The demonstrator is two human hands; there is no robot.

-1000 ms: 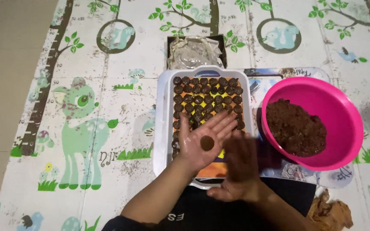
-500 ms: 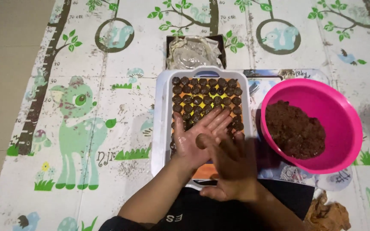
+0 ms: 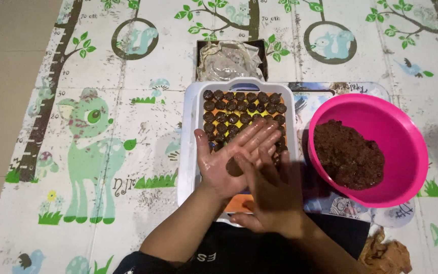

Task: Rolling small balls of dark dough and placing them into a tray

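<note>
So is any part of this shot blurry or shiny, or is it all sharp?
Head view: the right hand is smeared by motion blur over the open left hand, whose palm glistens wetly; the round pink plastic bowl and the cartoon-printed floor mat look sharp; soft shadow falls left of the bowl.

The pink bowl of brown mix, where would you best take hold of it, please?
Grip the pink bowl by its bare right rim, coming from the right: the brown mix sits low and leftward, and the white tray crowds its left side.

Printed play mat [image 3: 102, 152] — bearing white tray [image 3: 187, 152], pink bowl [image 3: 401, 132], foil-lined tin [image 3: 231, 61].
</note>
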